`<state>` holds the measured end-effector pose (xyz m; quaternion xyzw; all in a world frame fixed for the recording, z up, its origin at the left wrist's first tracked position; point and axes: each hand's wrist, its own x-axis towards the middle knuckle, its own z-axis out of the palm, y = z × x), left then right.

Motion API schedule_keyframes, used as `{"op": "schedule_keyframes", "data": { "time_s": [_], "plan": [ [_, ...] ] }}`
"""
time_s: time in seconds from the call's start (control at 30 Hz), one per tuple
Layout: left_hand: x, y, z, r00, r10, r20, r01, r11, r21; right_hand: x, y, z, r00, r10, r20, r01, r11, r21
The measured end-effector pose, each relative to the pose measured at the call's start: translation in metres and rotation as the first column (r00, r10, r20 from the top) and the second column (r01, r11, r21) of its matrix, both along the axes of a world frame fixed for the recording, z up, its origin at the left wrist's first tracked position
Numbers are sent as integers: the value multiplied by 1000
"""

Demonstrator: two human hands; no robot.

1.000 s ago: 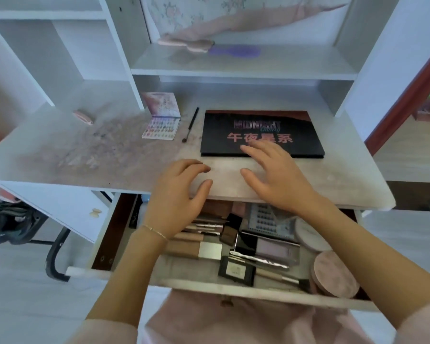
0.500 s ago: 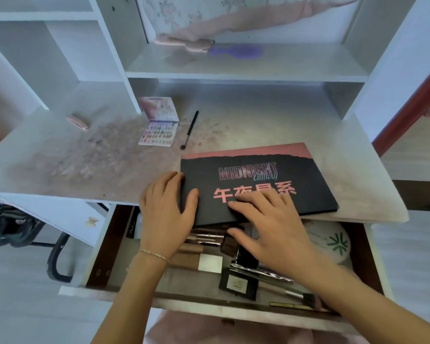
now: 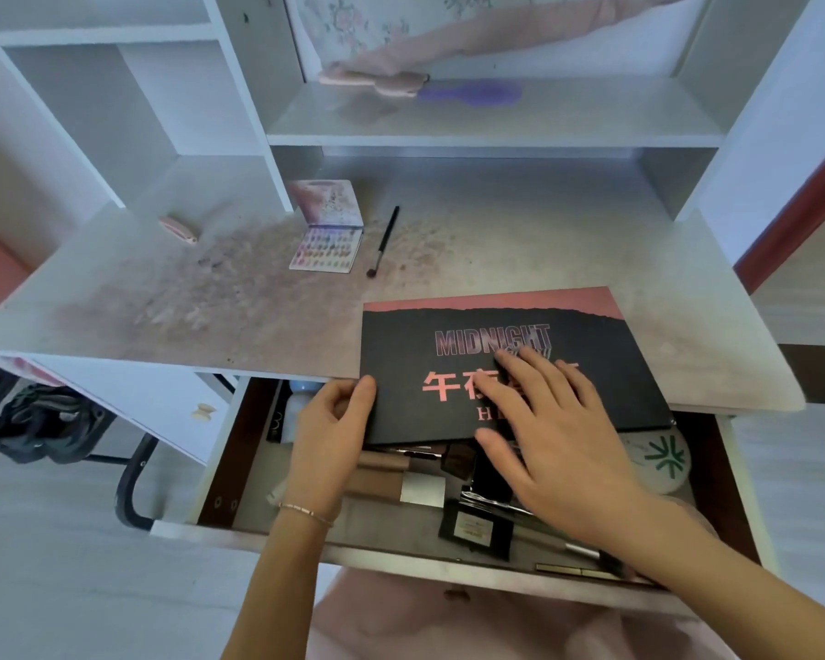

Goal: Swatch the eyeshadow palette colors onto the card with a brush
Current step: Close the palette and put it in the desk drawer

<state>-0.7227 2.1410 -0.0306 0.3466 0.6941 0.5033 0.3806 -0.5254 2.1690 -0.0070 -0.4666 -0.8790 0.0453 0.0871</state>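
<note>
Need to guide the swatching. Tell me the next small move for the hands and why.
Probably lift the lid of the black palette: it lies closed, overhanging the desk edge above the open drawer, left hand gripping its left edge, right hand flat on top.

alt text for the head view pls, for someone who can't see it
Seen from above, a left hand grips the left edge of a black Midnight palette overhanging an open drawer, while the right hand lies flat on its cover. Farther back on the desk lie a small open palette and a brush.
</note>
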Motion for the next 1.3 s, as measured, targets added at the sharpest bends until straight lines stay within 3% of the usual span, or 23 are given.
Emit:
{"op": "schedule_keyframes", "data": {
  "time_s": [0.07, 0.13, 0.23, 0.3, 0.37, 0.53, 0.67, 0.83, 0.97, 1.03, 1.17, 1.3],
  "plan": [
    [0, 3, -2, 999, 11, 53, -9, 999, -43, -6, 6, 7, 991, -18, -130, 19, 1000, 3],
    [-2, 2, -2, 996, -11, 94, 17, 998, -55, -13, 16, 14, 988, -22, -151, 15, 999, -47],
    [-9, -5, -1, 992, -35, 119, 40, 999, -35, -21, 19, 17, 987, 138, -87, -145, 986, -79],
    [-19, -11, -1, 990, 13, 138, -11, 1000, -17, -26, 11, 12, 951, 307, 26, -306, 951, -37],
    [-31, -19, -1, 983, 60, 172, -60, 998, -5, -27, 6, 8, 933, 357, 39, -358, 933, 17],
    [-52, -39, -1, 984, 136, 112, -139, 990, 20, -25, 3, 6, 926, 377, -10, -377, 925, 41],
    [-59, -48, 0, 989, 144, -25, -143, 989, 41, -17, 15, 11, 951, 192, -241, -208, 977, -43],
    [-65, -58, 7, 981, 176, -80, -167, 980, 106, -33, 42, 18, 962, 93, -256, -90, 996, 23],
    [-74, -64, 21, 956, 208, -205, -171, 968, 186, -62, 45, 19, 957, 135, -256, -170, 978, -123],
    [-76, -68, 27, 933, 257, -252, -204, 955, 217, -75, 39, 16, 944, 184, -272, -224, 967, -124],
    [-80, -80, 38, 870, 444, -213, -387, 884, 261, -96, 37, 17, 912, 215, -349, -266, 958, -104],
    [-84, -87, 46, 860, 495, -126, -450, 850, 272, -114, 34, 16, 876, 305, -373, -354, 933, -69]
  ]
}}
